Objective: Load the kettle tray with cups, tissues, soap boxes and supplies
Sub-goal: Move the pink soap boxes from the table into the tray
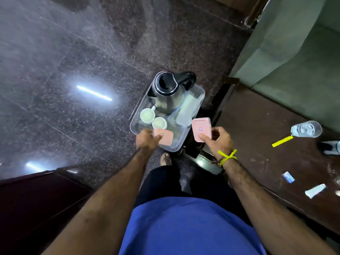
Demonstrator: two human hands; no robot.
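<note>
1. Kettle tray (199,92): a clear plastic tray sitting low over the dark speckled floor (73,52), just off the corner of a brown wooden table (257,126); what carries it is hidden beneath it.
2. At the tray's far end stands a steel kettle (168,92) with a black lid and handle.
3. Two white cups (147,115) (159,123) sit side by side near the tray's left edge, just in front of the kettle.
4. Pale folded tissues (189,107) lie along the tray's right side.
5. The left hand (147,139) grips a pink soap box (164,137) at the tray's near edge, fingers curled over it; whether the box rests on the tray bottom I cannot tell.
6. The right hand (219,139) pinches a second pink soap box (201,128), thumb on its face, held above the tray's near right corner.
7. A yellow thread band (227,157) is tied round the right wrist.
8. On the table lie an upturned clear glass (306,128), a yellow strip (282,141) just beside it, and small white sachets (315,190) (288,177) nearer the person.
9. A green upholstered seat (287,52) stands beyond the table.
10. Each soap box bears a small red-and-blue label, too small to read.
</note>
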